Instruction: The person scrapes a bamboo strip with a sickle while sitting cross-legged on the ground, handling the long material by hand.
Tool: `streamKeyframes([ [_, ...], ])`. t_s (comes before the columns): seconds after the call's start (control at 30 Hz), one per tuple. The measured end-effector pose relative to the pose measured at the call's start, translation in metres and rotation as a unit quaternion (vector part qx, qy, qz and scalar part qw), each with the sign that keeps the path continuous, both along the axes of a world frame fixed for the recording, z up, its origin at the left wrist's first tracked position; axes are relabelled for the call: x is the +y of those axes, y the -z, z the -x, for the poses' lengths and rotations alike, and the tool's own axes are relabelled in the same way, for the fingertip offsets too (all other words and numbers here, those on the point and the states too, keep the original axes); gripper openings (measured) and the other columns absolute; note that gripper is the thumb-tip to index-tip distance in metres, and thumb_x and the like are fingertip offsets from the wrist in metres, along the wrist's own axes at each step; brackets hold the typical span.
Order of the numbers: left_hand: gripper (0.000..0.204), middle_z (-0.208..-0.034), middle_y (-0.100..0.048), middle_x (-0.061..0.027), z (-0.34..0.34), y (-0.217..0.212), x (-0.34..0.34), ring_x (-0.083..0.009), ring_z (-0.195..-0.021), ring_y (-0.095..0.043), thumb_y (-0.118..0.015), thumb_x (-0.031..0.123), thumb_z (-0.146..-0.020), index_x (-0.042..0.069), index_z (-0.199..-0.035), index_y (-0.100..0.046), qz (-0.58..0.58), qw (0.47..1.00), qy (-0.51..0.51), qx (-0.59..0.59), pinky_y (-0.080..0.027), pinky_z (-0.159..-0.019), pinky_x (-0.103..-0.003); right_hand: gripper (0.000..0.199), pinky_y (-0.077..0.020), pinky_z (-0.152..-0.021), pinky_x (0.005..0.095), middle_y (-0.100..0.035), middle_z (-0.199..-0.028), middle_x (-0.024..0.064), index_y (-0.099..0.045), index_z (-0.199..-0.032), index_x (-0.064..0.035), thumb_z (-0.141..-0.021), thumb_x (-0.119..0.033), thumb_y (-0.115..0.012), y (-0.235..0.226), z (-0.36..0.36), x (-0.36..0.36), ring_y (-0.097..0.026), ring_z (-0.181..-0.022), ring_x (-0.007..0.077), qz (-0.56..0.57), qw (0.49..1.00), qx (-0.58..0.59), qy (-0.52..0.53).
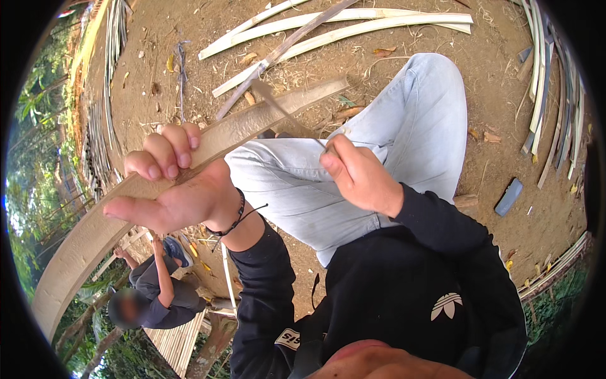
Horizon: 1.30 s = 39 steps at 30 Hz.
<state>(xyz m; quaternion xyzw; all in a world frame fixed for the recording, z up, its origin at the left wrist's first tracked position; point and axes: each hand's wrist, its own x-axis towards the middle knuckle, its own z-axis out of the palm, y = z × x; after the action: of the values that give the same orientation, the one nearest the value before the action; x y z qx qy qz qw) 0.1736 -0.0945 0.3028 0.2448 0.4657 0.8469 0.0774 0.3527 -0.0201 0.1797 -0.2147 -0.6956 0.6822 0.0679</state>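
My left hand [180,180] grips a long, wide split bamboo strip [237,131], its fingers curled over one edge and the thumb lying along it. The strip slants from the lower left up past my bent knee, its pale inner face toward me. In my closed right hand [363,174] is a knife [290,119], its thin blade pointing up and left. The blade is blurred and crosses in front of the strip near its far end. Whether it touches the strip I cannot tell. My fingers hide the knife's handle.
Pale split bamboo strips [353,35] lie on the dirt ahead, crossed by a darker one [284,57]. More strips [562,95] are stacked at the right, near a small blue-grey rectangular object [509,197]. Another person [167,284] sits at the lower left.
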Motion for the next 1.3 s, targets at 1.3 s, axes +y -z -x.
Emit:
streamKeyframes([
  [1.3,0.064,-0.051,-0.033,0.0025,0.089,-0.024,0.012,-0.0114,-0.047,-0.031,-0.042,0.075,-0.082,0.015,-0.06,-0.042,0.088,0.996,0.022,-0.005,-0.027,-0.048,-0.028,0.039,-0.0424,-0.059,0.0443,-0.053,-0.066,0.0218,-0.044,-0.085,0.0004,-0.098,-0.036,-0.045,0.067,0.066,-0.002,-0.057,-0.064,0.0401,0.037,0.993,0.103,0.033],
])
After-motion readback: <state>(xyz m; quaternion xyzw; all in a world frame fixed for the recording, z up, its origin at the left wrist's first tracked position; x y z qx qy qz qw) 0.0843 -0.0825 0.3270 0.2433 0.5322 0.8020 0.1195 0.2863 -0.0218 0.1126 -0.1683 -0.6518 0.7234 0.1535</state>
